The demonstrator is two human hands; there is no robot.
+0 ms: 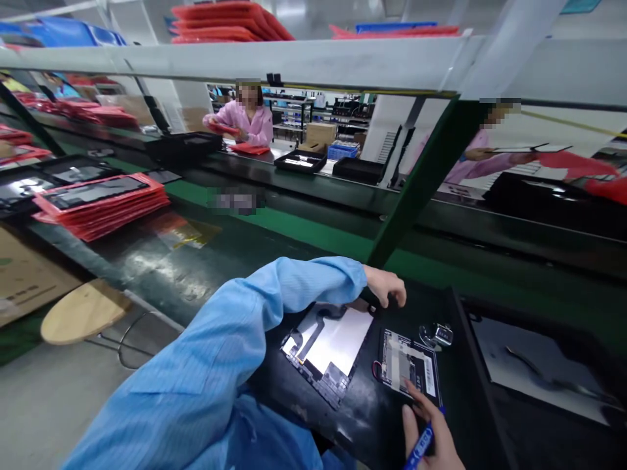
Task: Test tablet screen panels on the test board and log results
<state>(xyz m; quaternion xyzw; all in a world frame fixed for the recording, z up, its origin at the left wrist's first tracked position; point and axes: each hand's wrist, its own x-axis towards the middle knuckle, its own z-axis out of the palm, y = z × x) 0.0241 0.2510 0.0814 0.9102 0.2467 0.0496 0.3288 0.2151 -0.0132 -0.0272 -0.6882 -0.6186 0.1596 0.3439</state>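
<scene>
left hand [386,287] grip released on open tablet [327,346], right hand [434,434] grasping blue pen [420,449]

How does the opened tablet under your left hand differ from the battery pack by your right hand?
The opened tablet is larger, with a silvery plate and circuit boards along its edges; the battery pack is smaller, dark, with a white printed label. The left hand rests at the tablet's far edge; the right hand, holding a blue pen, touches the pack. Both lie flat on the black tray.

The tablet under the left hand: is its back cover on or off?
Off. The tablet lies open-backed: a bare silver plate, black flex cable and circuit boards show beside the left hand.
</scene>
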